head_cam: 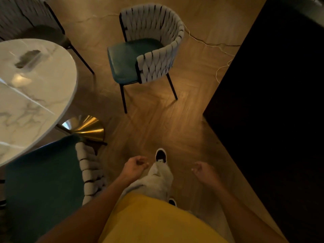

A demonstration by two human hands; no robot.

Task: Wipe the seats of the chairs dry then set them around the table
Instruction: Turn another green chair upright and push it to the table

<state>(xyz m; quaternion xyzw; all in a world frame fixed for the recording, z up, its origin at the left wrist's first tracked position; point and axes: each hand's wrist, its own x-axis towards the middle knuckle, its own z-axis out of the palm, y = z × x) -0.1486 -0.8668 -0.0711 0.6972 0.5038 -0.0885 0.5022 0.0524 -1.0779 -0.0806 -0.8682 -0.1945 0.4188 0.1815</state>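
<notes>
Hands are held low and empty, fingers loosely curled on left hand and right hand. Woven-back chair is seen at twelve o'clock, apart from the marble table, its seat opening toward nine; left hand is judged slightly nearer.

3 teal-seated woven-back chairs stand upright near the round marble table.

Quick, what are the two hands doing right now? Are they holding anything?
Left hand: open, fingers loosely curled, holding nothing.
Right hand: open, fingers loosely curled, holding nothing.
</notes>
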